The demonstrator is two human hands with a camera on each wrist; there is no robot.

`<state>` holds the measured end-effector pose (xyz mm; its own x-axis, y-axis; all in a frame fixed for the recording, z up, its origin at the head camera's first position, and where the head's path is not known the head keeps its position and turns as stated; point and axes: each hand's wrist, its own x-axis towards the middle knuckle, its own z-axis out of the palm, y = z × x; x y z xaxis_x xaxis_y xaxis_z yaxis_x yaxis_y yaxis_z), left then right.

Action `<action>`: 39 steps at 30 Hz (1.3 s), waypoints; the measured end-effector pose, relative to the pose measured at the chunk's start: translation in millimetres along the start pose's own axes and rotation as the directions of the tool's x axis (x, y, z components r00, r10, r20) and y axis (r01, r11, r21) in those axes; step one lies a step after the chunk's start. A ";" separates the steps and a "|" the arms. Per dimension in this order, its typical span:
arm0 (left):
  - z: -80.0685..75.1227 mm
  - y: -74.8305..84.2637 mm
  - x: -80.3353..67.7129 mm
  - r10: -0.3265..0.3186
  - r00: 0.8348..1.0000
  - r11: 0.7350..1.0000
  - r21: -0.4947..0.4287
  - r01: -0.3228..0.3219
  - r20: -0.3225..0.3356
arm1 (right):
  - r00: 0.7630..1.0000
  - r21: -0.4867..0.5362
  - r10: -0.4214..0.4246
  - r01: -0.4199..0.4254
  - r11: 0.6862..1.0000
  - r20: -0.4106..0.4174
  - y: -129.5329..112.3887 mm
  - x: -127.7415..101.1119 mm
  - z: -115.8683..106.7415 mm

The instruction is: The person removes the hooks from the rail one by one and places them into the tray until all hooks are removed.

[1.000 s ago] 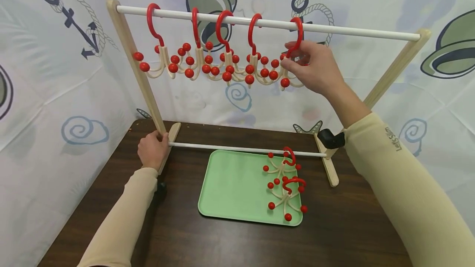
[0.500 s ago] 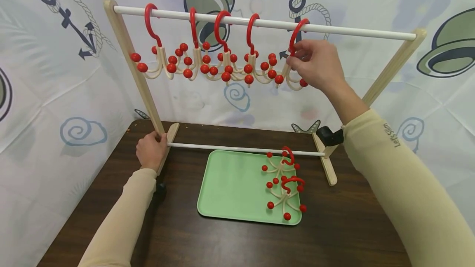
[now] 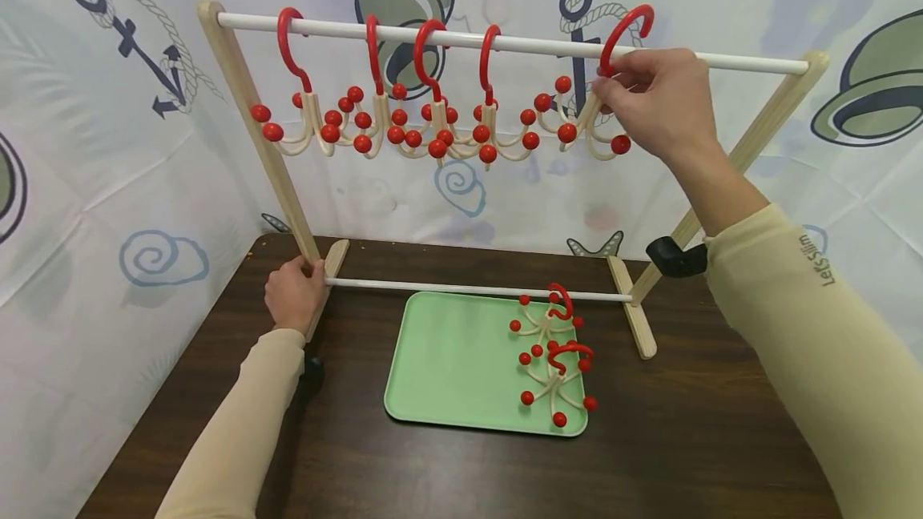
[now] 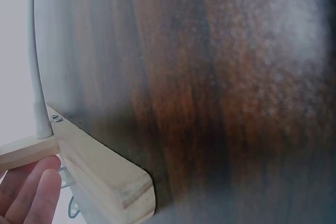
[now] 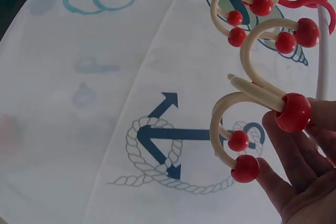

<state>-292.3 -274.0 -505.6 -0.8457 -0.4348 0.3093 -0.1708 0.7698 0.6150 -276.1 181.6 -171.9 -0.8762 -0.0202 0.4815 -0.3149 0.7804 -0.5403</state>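
a dark brown wooden counter (image 3: 707, 455) carries everything. a wooden rack (image 3: 763, 134) stands on it by two flat wooden feet, left (image 3: 326, 283) and right (image 3: 633, 307). in front of the rack's lower white rod (image 3: 476, 290), a pale green tray (image 3: 447, 359) lies flat on the counter, between the two feet.

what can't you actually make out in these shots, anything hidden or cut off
- Left wrist view: the left hand is cut by the frame edge; only fingertips show beside the rack foot. The table is blurred.
- Right wrist view: the right hand shows only in part; the held hook's red top is cut off.
- Head view: the hooks on the tray overlap; their count is unclear.
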 end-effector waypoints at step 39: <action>4.8 0.3 1.6 -0.004 1.000 1.000 -0.007 0.004 -0.011 | 0.777 0.029 -0.108 0.114 0.993 0.620 59.2 -120.6 146.6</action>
<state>-296.1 -272.2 -508.4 -0.8395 -0.4428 0.3150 -0.1702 0.7648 0.6214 -242.6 138.6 -363.1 -0.8733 -0.4873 0.0042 -0.4234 0.7545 -0.5014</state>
